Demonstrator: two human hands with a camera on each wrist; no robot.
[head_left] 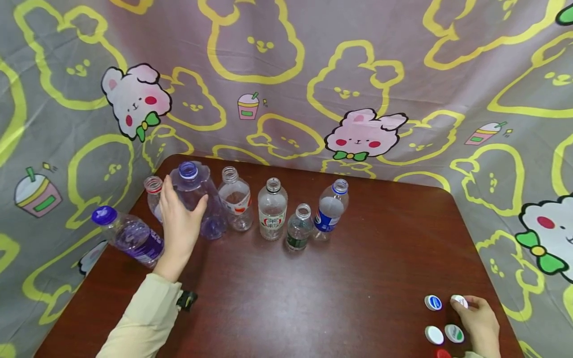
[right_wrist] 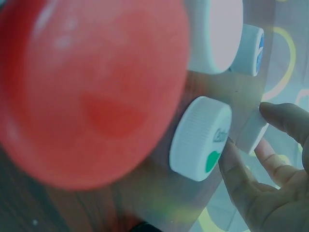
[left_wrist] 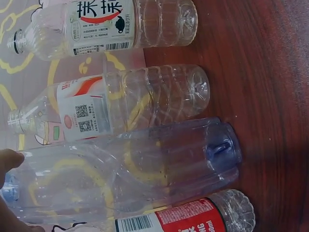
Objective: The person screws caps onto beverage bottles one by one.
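- Left hand (head_left: 181, 219) hides much of the red-necked bottle (head_left: 154, 199) in head view; we can't tell if the hand touches the purple-tinted bottle (head_left: 213, 216).
- Left wrist view crops that hand at the left edge.
- Red cap (right_wrist: 96, 92): blurred, cropped in right wrist view; clipped at head view's bottom.
- Right hand (head_left: 482, 318) partly covers the outer white cap (head_left: 459, 301); we can't read its top.

Soft glare whitens the table (head_left: 291, 291); the red cap (right_wrist: 91, 92) blurs.

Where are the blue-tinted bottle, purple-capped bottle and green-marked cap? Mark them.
Blue-tinted bottle (left_wrist: 152, 166), left wrist view: body.
Purple-capped bottle (head_left: 131, 236), head view: body.
Green-marked cap (right_wrist: 194, 137), right wrist view: ridged side.
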